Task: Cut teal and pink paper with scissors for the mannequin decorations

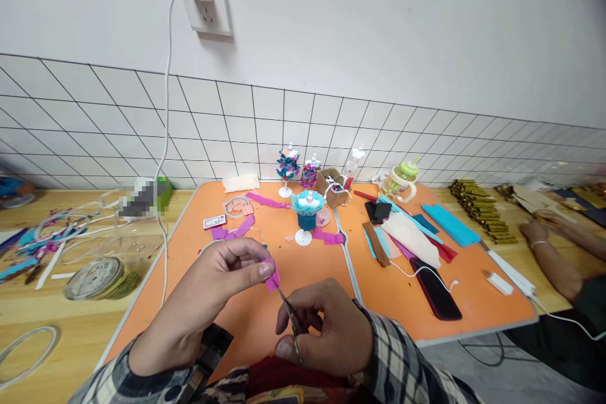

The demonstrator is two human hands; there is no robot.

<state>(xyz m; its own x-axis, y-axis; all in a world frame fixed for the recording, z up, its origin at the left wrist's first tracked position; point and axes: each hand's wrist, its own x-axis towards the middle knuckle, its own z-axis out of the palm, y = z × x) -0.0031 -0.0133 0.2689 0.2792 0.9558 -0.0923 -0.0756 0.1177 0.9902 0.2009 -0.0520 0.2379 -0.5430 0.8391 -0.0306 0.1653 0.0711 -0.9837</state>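
Observation:
Between thumb and fingers, my left hand point(237, 271) pinches a small folded piece of magenta crepe paper point(271, 274). My right hand point(331, 328) holds a pair of scissors point(291, 315), its blades pointing up and left at the lower edge of that paper. Whether the blades are parted is too small to tell. Beyond my hands stands a little dress form point(307, 218) in blue paper with a light blue ruffle, on a white round base. Magenta paper strips point(237, 228) lie left of it, and another strip point(327, 237) is to its right.
Two decorated dress forms point(288, 164), a cardboard box point(334, 186) and a green-lidded bottle point(402, 180) stand at the back. On the right lie coloured paper pieces, a phone point(436, 289) and a white cable. A co-worker's hands point(544, 230) are at far right. A charging cord point(165, 107) hangs left.

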